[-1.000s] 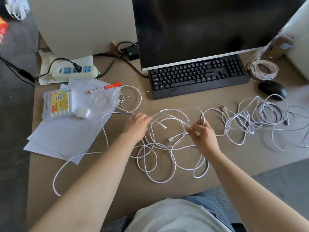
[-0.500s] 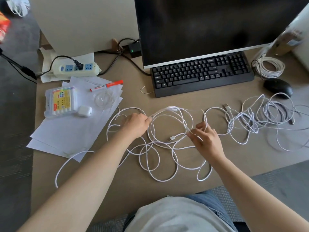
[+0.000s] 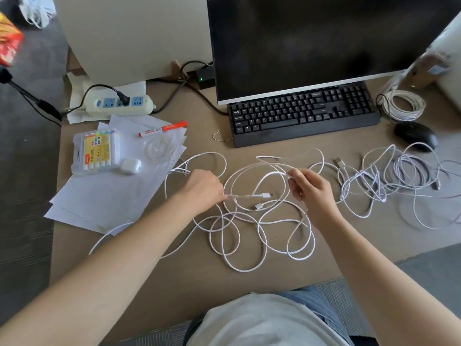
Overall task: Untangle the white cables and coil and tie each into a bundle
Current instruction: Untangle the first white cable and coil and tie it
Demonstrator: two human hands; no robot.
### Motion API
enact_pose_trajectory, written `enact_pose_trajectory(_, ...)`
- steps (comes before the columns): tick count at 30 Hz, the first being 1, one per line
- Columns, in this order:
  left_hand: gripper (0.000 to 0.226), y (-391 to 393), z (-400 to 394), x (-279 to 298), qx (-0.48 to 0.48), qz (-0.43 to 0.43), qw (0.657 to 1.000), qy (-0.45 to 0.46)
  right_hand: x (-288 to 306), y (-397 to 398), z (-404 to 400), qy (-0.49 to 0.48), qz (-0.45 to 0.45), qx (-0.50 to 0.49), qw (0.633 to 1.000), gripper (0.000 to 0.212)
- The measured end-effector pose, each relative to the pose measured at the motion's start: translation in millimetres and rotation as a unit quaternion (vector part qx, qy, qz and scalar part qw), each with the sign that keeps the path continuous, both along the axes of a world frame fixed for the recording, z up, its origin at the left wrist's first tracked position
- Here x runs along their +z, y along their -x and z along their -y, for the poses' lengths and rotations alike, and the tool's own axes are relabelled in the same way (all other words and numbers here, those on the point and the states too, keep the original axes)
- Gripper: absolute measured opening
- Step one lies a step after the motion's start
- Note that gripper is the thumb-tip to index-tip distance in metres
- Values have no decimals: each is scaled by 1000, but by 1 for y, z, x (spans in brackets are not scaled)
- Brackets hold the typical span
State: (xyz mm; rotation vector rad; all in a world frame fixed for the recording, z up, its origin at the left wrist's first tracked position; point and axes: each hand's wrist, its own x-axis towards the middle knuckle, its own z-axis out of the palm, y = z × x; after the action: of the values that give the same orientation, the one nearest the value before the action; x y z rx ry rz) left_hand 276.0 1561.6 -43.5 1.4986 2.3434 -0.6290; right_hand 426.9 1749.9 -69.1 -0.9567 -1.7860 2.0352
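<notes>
Both hands work over the middle of the desk (image 3: 139, 275). Left hand (image 3: 203, 187) has its fingers curled around a white cable (image 3: 249, 196) near its end, so that the white plug (image 3: 266, 195) sticks out toward the right. Right hand (image 3: 310, 189) is raised a little off the desk and pinches a loop of the same tangle (image 3: 252, 236) between thumb and fingertips (image 3: 291, 174), the other fingers bent loosely. The loose loops of this tangle sprawl between the two hands and toward the desk's near edge, with a second plug (image 3: 259, 206) lying just below the first. A second heap of white cables (image 3: 399, 176) lies toward the right edge, with a USB plug (image 3: 338, 161) at its left side. Behind it sit a black mouse (image 3: 415, 136) and a coiled cable bundle (image 3: 404, 104). A black keyboard (image 3: 303, 113) lies under the monitor (image 3: 324, 41) along the far edge. Toward the left edge are sheets of paper (image 3: 104, 196), a pack of markers (image 3: 97, 149), a white earbud case (image 3: 130, 165), a red marker (image 3: 163, 129) and a power strip (image 3: 119, 104).
</notes>
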Motion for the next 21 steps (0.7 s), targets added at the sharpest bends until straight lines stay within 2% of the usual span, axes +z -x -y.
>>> enact_pose_trajectory(4, 29, -2, -8, 2, 73, -30, 996, 36, 9, -1, 2, 63, -22, 54, 996, 22)
enact_pose_trajectory(6, 29, -2, -9, 6, 142, 27, 989, 32, 11, -3, 2, 60, 5, 77, 995, 26)
enact_pose_trajectory(7, 29, 0, -8, 7, 200, 84, 976, 17, 11, -5, 2, 17, 27, 95, 995, 27)
enact_pose_trajectory(8, 29, 4, -5, 6, 275, 162, 948, -13, 11, -7, 2, -32, 47, 115, 992, 29)
enact_pose_trajectory(10, 38, 14, 0, 7, 419, 336, 838, -99, 12, -12, 1, -118, 82, 151, 978, 33)
enact_pose_trajectory(11, 46, 17, 3, 9, 453, 403, 784, -135, 11, -14, 0, -166, 100, 171, 966, 33)
enact_pose_trajectory(13, 56, 23, 11, 11, 460, 502, 709, -182, 7, -16, 2, -254, 138, 200, 936, 33)
enact_pose_trajectory(15, 59, 24, 18, 12, 420, 583, 664, -209, -1, -17, 5, -322, 170, 178, 914, 37)
enact_pose_trajectory(16, 60, 24, 21, 12, 399, 621, 639, -218, -5, -17, 7, -342, 190, 156, 907, 36)
enact_pose_trajectory(19, 55, 14, 26, 10, 367, 716, 535, -258, -12, -16, 18, -395, 241, 104, 881, 28)
enact_pose_trajectory(21, 50, 5, 24, 9, 371, 738, 484, -290, -13, -13, 34, -400, 212, 87, 887, 23)
